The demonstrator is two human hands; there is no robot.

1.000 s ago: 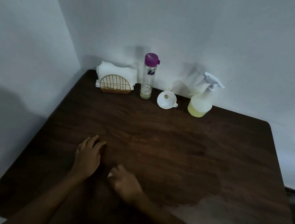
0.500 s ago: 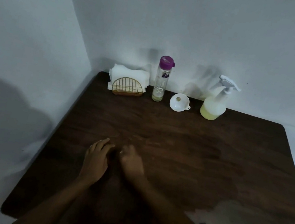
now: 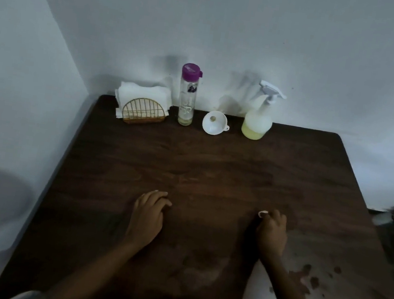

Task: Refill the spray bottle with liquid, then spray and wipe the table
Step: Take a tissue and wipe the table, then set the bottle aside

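The white spray bottle (image 3: 258, 118), with a little yellowish liquid in its base, stands at the back of the dark wooden table (image 3: 213, 167). A white funnel (image 3: 214, 126) lies to its left. Beside the funnel stands a tall clear bottle (image 3: 188, 97) with a purple cap and a thin layer of liquid at the bottom. My left hand (image 3: 147, 214) rests palm down on the table, holding nothing. My right hand (image 3: 271, 233) is curled on the table, and a small white wad of tissue (image 3: 263, 213) shows at its fingertips.
A gold wire holder (image 3: 144, 114) with white tissues (image 3: 143, 93) sits at the back left corner. Walls close in behind and to the left. Wet smears and dark drops (image 3: 311, 279) mark the table's front right.
My right hand has slid to the right across the table, away from my left hand, with the white wad in it. The view has shifted so the table sits more centred.
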